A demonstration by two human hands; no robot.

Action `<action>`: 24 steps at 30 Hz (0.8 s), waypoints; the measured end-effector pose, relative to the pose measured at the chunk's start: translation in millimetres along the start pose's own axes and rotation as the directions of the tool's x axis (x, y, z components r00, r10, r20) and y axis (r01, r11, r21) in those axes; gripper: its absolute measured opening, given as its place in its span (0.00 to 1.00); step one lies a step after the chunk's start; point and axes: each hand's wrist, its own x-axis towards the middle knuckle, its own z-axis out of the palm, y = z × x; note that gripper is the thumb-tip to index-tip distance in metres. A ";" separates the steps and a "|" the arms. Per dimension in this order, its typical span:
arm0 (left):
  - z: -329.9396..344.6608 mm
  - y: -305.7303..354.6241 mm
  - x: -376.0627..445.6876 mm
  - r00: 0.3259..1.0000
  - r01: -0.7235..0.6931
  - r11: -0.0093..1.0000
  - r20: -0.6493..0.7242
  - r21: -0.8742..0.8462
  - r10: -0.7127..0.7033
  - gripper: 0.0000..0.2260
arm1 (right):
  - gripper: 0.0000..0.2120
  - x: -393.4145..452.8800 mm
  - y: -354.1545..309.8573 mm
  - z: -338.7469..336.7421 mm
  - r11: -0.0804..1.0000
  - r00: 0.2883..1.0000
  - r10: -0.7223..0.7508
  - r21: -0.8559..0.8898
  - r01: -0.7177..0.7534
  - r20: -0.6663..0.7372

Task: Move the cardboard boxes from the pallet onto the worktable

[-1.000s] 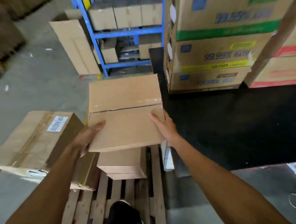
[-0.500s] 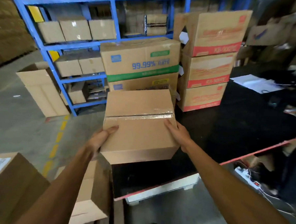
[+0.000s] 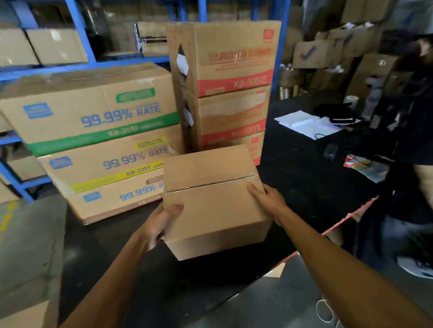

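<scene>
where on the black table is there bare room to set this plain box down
The worktable is bare between the printed box stacks and the papers, right of the plain box held by the left hand and right hand. The near front strip is bare too. The back left is crowded with stacks.

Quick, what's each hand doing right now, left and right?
Left hand: closed on the left side of the plain cardboard box, thumb on top.
Right hand: pressed flat against the same box's right side, helping hold it.

Warehouse; blue racking (image 3: 77, 28); stacked cartons (image 3: 92, 112)
</scene>
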 end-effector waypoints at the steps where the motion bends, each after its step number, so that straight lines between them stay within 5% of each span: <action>1: 10.4 1.8 9.7 1.000 0.011 1.000 -0.001 0.009 -0.010 0.15 | 0.27 9.5 2.0 -8.7 1.000 1.000 0.013 -0.017 -0.013 -0.009; 5: 56.4 9.3 46.0 0.998 0.056 0.998 0.022 0.031 -0.056 0.15 | 0.25 50.2 12.6 -46.1 0.996 0.999 0.048 -0.069 -0.048 0.001; 10: 112.2 23.9 88.3 0.994 0.107 0.993 -0.001 0.041 -0.107 0.26 | 0.25 116.4 21.2 -94.3 0.985 0.999 0.038 -0.169 -0.037 0.005; 24: 255.7 13.2 150.8 0.957 0.182 0.979 -0.212 -0.087 -0.197 0.24 | 0.28 252.4 54.5 -189.5 0.949 0.986 -0.016 -0.309 0.068 0.168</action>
